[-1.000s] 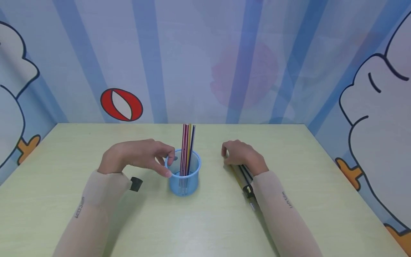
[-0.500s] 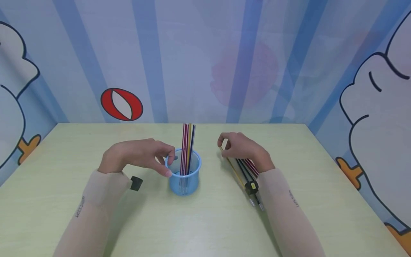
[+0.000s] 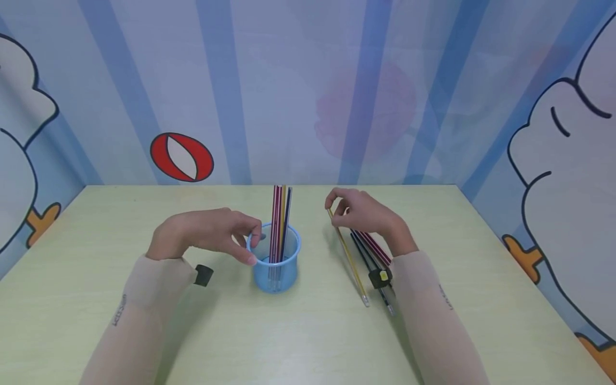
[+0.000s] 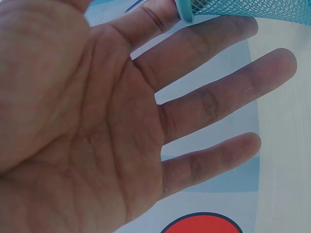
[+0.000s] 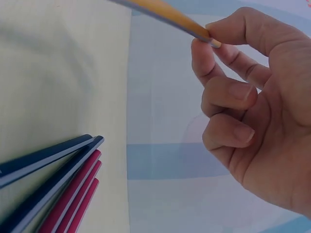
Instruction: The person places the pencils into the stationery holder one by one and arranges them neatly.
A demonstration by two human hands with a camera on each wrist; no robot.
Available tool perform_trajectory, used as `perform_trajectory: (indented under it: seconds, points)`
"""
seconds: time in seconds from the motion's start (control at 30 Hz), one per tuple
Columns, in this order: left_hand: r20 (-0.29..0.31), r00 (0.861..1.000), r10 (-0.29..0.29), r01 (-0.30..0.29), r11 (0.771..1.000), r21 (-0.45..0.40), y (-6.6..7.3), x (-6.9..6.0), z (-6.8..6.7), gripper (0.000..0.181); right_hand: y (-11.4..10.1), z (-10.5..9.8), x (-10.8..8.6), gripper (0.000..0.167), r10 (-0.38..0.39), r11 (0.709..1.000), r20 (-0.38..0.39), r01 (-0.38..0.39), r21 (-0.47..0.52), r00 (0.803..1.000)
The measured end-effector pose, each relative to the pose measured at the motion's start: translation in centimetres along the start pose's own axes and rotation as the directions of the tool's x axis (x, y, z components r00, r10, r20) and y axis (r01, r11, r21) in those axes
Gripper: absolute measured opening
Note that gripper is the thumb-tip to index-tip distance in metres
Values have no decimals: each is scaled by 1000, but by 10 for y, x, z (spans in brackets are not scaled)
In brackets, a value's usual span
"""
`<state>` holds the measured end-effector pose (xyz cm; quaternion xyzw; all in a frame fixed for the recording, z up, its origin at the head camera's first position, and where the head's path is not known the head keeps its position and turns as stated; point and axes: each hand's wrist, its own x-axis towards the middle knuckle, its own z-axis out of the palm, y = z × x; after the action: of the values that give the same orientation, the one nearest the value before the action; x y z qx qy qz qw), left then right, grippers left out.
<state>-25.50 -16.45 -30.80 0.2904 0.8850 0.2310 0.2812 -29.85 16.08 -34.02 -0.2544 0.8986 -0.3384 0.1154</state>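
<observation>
My left hand (image 3: 212, 232) holds the rim of a light blue mesh pencil cup (image 3: 275, 275), thumb and index finger at its left side. In the left wrist view, the other fingers (image 4: 228, 102) extend straight beside the cup. Several striped pencils (image 3: 279, 224), red, yellow and dark blue, stand upright in it. To the right, my right hand (image 3: 361, 211) pinches one end of a yellow pencil (image 3: 350, 254) between thumb and index finger. This pencil slants down toward me, eraser end lowest; whether that end touches the table I cannot tell.
Dark pencils (image 3: 366, 251) and red striped pencils (image 5: 73, 204) lie side by side on the pale table (image 3: 308, 342), under my right wrist. A black wrist camera (image 3: 380, 277) partly covers them. A patterned blue backdrop (image 3: 298, 96) rises behind the table.
My right hand has moved away from me and slightly left, drawing the yellow pencil off the other pencils and lifting its held end. The left hand and the cup stay in place.
</observation>
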Motion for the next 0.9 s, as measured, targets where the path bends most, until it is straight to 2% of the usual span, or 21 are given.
perform_trajectory:
  seconds: [0.23, 0.33, 0.7, 0.9]
  points:
    - [4, 1000, -3, 3, 1000, -2, 1, -1, 0, 32, -1, -3, -1, 22, -59, 982, -6, 59, 179, 998]
    - [5, 1000, -5, 5, 1000, 0, 1, -1, 0, 32, -3, -4, -4, 22, -69, 972, -28, 73, 224, 997]
    - [3, 1000, 2, -2, 1000, 4, -1, 1, 0, 31, -9, -13, -10, 24, -95, 964, -113, 120, 236, 989]
    - [5, 1000, -7, 7, 1000, 0, 0, 1, 0, 32, -15, -19, -14, 25, -107, 948, -198, 160, 276, 974]
